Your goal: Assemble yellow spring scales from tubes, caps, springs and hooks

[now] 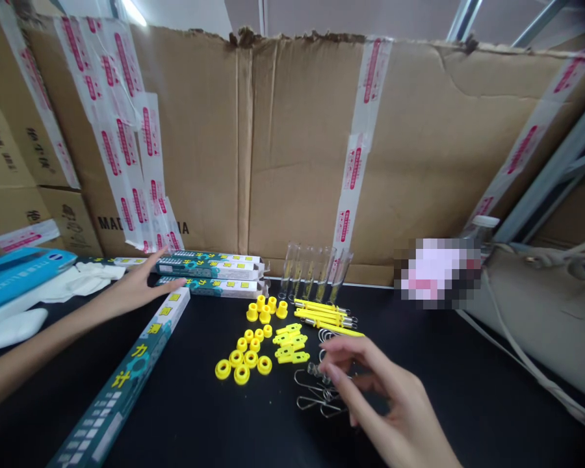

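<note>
My left hand point(139, 284) is at the near end of the stacked green-and-white long boxes point(209, 268), thumb and finger spread, the thumb against the front box. Another such box point(127, 377) lies slanting towards me below that hand. My right hand point(387, 390) is over wire hooks point(316, 398) and small springs, its thumb and forefinger curved with a gap between the tips. Metal rings point(327, 335) lie just beyond those fingertips. Left of the hooks are flat yellow tabs point(291, 344) and several yellow flanged rings point(241, 373). Any contact between the right fingers and the springs is unclear.
Several clear tubes point(312, 273) stand upright at the back before a tall cardboard wall point(302, 149). Yellow rods with metal springs point(324, 314) and yellow caps point(264, 311) lie before them. A blue packet point(24, 273) is at left; a cable point(521, 351) runs at right.
</note>
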Demonstrator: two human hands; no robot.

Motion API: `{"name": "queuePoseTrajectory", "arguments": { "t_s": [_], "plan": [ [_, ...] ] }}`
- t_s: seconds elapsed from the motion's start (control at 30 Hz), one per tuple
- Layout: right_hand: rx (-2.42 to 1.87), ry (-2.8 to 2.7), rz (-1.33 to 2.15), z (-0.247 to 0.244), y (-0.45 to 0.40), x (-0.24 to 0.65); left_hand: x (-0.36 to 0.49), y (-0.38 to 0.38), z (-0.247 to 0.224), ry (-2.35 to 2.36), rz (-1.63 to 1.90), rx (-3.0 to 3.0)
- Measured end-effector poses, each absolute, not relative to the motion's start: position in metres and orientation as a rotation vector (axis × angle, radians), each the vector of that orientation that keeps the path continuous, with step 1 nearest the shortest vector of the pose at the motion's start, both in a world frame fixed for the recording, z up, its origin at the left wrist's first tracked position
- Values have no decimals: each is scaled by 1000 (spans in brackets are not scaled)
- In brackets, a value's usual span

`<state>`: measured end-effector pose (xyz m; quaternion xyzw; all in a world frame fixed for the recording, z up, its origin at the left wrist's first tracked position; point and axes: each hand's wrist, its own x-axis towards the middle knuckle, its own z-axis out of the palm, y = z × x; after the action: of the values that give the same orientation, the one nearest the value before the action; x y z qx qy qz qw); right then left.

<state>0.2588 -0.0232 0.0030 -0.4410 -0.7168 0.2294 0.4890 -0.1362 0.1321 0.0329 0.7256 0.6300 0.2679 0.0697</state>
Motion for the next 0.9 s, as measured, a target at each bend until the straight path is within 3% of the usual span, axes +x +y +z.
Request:
{"name": "queuePoseTrajectory", "arguments": {
  "t_s": [0.17, 0.9],
  "plan": [
    [-1131, -1632, 554, -1, -11, 272, -121, 147, 32, 1672, 694, 2352],
    [-1120, -1851, 508, -5, -19, 262, -119, 153, 6, 1889, 645, 2242]
  ]
}}
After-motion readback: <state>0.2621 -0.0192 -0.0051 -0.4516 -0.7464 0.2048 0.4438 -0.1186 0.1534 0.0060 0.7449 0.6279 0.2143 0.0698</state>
